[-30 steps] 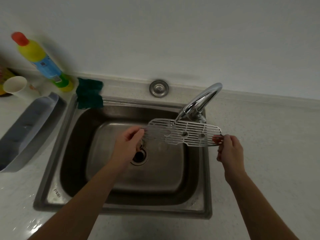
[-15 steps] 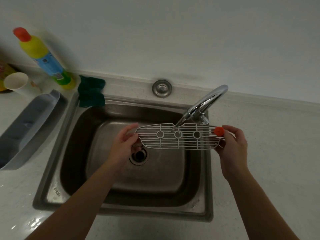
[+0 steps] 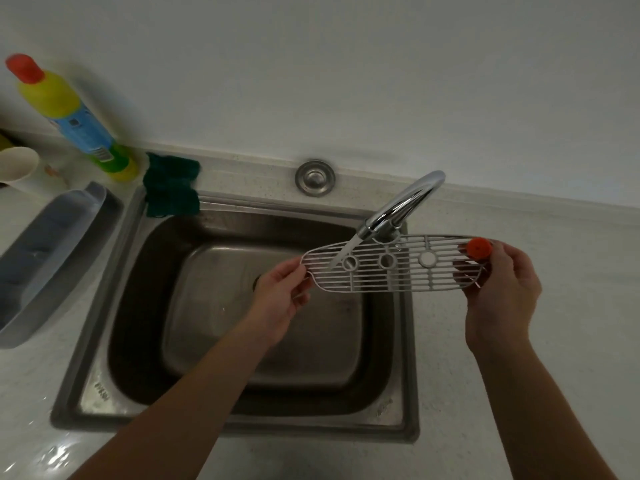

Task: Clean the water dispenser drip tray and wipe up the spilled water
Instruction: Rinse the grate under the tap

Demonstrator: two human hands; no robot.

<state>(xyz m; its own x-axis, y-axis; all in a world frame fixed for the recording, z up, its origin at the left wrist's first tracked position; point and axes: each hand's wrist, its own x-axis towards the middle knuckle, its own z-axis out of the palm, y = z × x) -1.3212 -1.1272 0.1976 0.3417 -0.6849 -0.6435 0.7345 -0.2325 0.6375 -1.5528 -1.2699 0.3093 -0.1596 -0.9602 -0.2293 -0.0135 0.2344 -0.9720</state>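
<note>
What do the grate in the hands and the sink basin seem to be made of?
The grate looks like white plastic, matte: thin moulded bars and rings, no shine. The sink basin is likely stainless steel, brushed: grey, with soft reflections.

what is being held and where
The white grate, by its ends: left hand pinches the left tip, right hand the end with the orange knob.

We see the white slatted drip tray grille (image 3: 394, 268), with three round rings and a red float knob (image 3: 479, 247) at its right end, held nearly flat above the sink (image 3: 100, 306), tap water (image 3: 348, 249) striking its left part. The grey tray basin (image 3: 52, 237) lies on the counter (image 3: 446, 375) left of the sink.
</note>
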